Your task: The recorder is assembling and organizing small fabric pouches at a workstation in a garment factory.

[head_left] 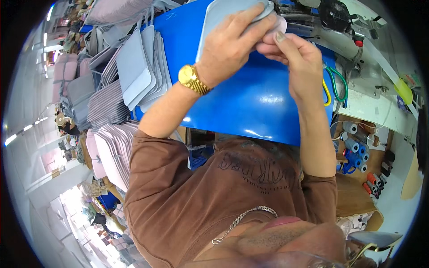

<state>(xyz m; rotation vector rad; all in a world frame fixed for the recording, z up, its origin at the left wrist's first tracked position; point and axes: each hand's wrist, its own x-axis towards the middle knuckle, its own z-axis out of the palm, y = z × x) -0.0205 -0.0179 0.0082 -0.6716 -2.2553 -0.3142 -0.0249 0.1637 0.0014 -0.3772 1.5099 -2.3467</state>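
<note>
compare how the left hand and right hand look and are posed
The left hand has a gold watch at its wrist; the right hand has none. The left hand lies over a grey panel, back to the camera; the right hand's fingers curl in beneath its thumb. Both are ungloved.

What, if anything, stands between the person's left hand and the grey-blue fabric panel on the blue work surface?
Nothing visible: the left hand lies directly over the grey-blue fabric panel at the far side of the blue work surface. The stacked grey panels sit apart, to the left.
</note>
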